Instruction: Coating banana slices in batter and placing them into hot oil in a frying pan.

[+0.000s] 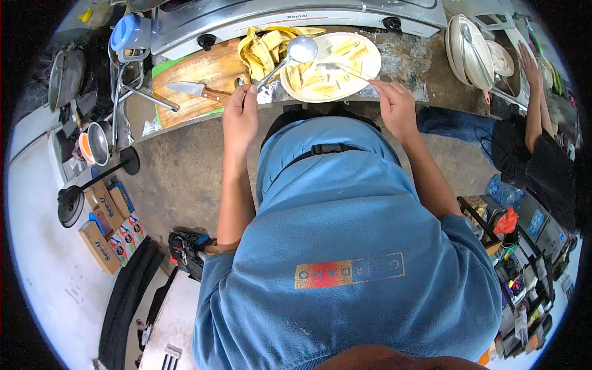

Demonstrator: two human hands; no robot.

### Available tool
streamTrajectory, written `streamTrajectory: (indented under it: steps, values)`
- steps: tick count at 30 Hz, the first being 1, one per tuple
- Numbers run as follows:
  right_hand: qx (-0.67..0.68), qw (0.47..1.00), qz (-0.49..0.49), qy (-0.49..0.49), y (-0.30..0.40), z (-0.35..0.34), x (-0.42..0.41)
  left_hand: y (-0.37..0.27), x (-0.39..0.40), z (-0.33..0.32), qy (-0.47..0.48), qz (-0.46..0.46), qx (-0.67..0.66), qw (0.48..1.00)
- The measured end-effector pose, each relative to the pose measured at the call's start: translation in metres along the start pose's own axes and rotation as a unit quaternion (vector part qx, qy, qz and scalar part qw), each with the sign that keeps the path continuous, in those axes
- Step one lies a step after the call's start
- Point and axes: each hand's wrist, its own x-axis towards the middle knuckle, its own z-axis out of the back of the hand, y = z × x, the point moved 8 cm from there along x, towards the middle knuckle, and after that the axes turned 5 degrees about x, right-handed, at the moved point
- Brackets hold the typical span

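My left hand [240, 111] is closed on the handle of a metal ladle [303, 49], whose round bowl is over the left rim of an oval cream plate [329, 95]. Several pieces of banana [320, 89] lie on that plate. Between the fingers of my right hand [397, 108] is the thin handle of a metal utensil [354, 72]; its far end reaches among the pieces, and glare hides its shape. Yellow banana peels [261, 53] are heaped behind the ladle. A kitchen knife [196, 89] with a wooden handle lies on a wooden cutting board [185, 69], near my left hand.
A gas stove [296, 21] spans the back of the counter. Stacked plates [467, 55] stand at the right, near another person's hands [532, 69]. At the left are a metal rack [132, 85], a blue-lidded container [129, 37] and bowls [97, 143].
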Motion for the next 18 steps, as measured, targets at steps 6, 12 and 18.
streamTrajectory:
  steps: [6, 12, 18]
  values:
    - [0.038, 0.994, -0.078, -0.065, -0.019, 0.01, -0.011, -0.007, -0.015, -0.007, -0.103, -0.107, 0.167, 0.975]
    - [0.074, 0.988, -0.068, -0.117, -0.021, 0.025, -0.018, 0.0, -0.029, -0.023, -0.154, -0.206, 0.262, 0.93]
    - [0.087, 0.985, -0.08, -0.125, -0.03, 0.028, -0.032, 0.001, -0.051, -0.037, -0.193, -0.302, 0.283, 0.89]
